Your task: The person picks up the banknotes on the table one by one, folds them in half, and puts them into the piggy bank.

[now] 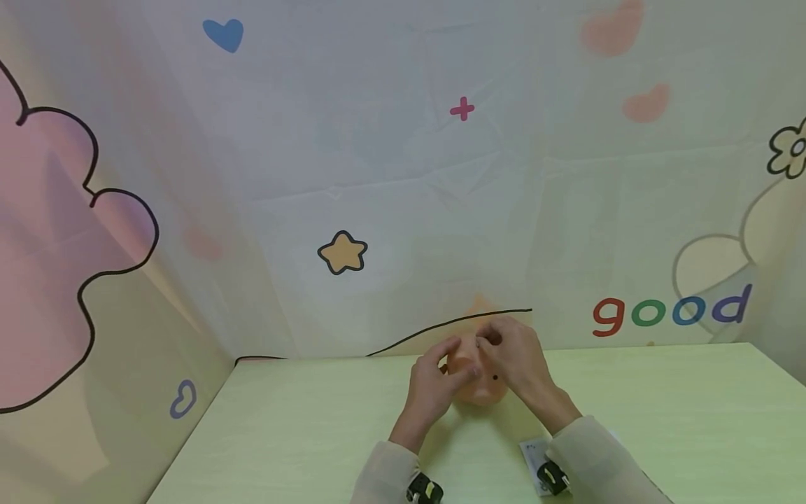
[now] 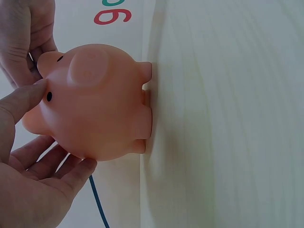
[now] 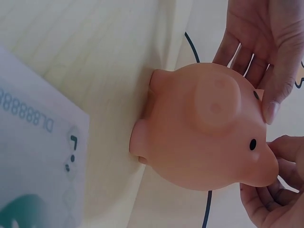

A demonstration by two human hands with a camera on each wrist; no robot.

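A pink-orange pig-shaped piggy bank (image 1: 480,393) stands upright on its short legs near the table's back edge, its snout (image 3: 217,104) facing the wrists. My left hand (image 1: 434,378) holds it from the left, thumb on the forehead and fingers spread along its side. From the right, my right hand (image 1: 519,353) reaches to the top of the pig, fingers bent behind an ear (image 3: 261,171). Thumb and forefinger pinch a small greyish thing in the head view; I cannot tell what kind. The pig's head hides part of those fingers in both wrist views.
Beside my right wrist a printed banknote (image 1: 532,458) lies on the pale table (image 1: 283,427), partly under the sleeve. Right behind the piggy bank rises a cloth backdrop (image 1: 403,210) with printed hearts, a star and letters. Each wrist carries a small black device (image 1: 425,488).
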